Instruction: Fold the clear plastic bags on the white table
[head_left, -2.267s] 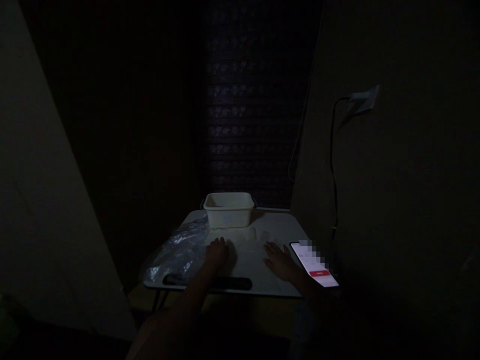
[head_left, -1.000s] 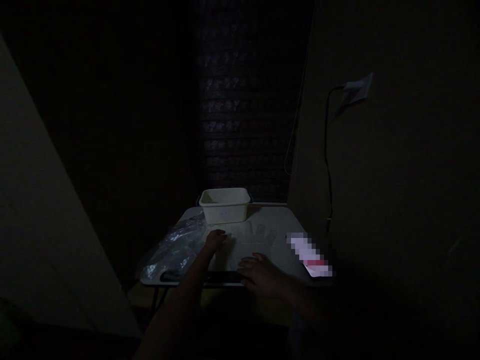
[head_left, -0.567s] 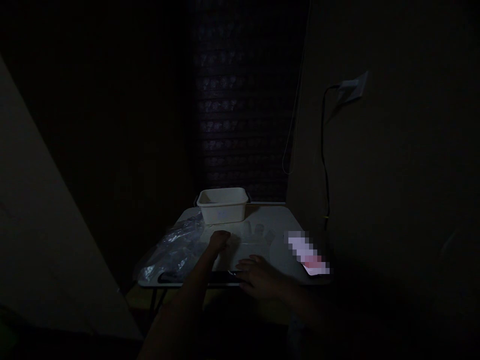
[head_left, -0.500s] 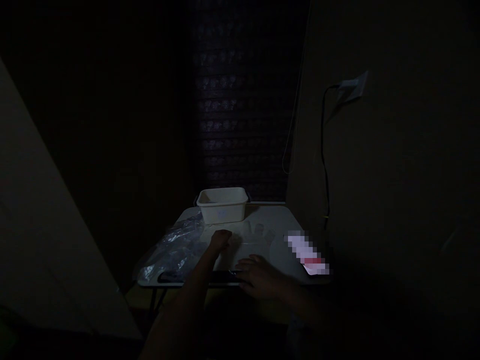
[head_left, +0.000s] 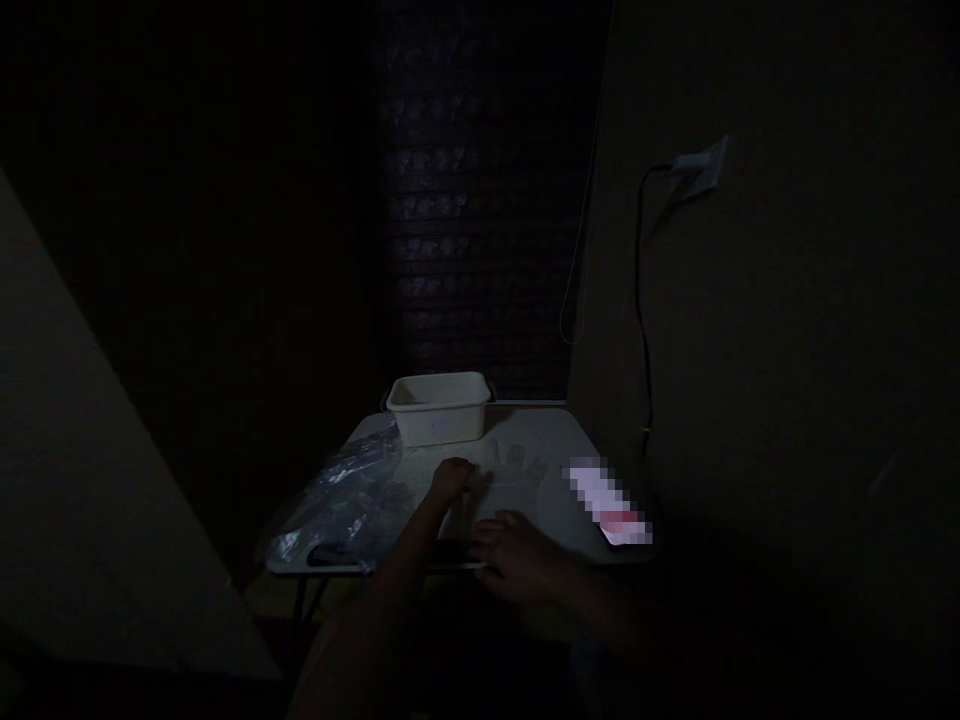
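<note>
The left hand (head_left: 452,478) is partly curled beside a clear plastic glove (head_left: 516,488); whether it is gripped cannot be told. The glove is spread on the surface (head_left: 547,430), and the right hand (head_left: 517,556) is held loosely open by its near end.

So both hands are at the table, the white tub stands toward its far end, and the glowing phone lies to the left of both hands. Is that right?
Not quite: the glowing phone lies to the right of both the left hand and the right hand, as the head view shows. Both hands are at the table, and the white tub stands toward its far end.
</note>
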